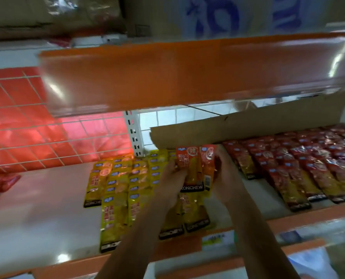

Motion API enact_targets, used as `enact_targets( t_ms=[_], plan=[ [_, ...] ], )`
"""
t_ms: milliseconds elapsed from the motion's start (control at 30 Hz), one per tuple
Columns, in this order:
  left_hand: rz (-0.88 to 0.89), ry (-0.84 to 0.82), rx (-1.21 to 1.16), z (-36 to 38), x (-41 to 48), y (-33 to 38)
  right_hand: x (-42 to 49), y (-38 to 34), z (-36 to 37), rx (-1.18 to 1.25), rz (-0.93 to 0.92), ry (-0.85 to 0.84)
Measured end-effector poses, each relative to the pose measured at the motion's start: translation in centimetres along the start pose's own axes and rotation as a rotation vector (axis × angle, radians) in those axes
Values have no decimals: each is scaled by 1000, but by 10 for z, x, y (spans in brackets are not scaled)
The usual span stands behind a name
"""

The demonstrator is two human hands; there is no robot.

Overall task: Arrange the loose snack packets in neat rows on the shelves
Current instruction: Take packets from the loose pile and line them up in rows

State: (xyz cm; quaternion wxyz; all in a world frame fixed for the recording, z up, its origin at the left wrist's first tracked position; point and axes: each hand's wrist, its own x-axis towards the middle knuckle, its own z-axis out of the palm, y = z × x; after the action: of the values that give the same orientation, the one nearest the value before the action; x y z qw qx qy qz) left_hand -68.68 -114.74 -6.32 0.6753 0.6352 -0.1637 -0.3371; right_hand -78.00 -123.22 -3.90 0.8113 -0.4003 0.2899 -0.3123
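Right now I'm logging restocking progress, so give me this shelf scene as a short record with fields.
hands: left hand and right hand together hold a bunch of orange packets above the shelf
yellow packets: overlapping rows lying on the shelf, left of the hands
red packets: overlapping rows right of the hands, in front of a cardboard flap
image quality: motion blur, so the packet count cannot be told
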Motion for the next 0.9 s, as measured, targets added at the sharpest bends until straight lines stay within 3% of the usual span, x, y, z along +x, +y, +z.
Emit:
enact_targets(
  t_ms=[233,500,667,900],
  plan=[
    [-34,-11,-108,73,-2,-22,6,-28,-64,-108,143,-78],
    [-128,50,-3,125,4,-31,11,-45,-114,-450,-125,185],
    [-222,56,-55,153,12,-30,22,-56,-141,-495,-132,278],
    [-94,110,171,164,27,-31,34,-72,-160,-566,-216,364]
  ],
)
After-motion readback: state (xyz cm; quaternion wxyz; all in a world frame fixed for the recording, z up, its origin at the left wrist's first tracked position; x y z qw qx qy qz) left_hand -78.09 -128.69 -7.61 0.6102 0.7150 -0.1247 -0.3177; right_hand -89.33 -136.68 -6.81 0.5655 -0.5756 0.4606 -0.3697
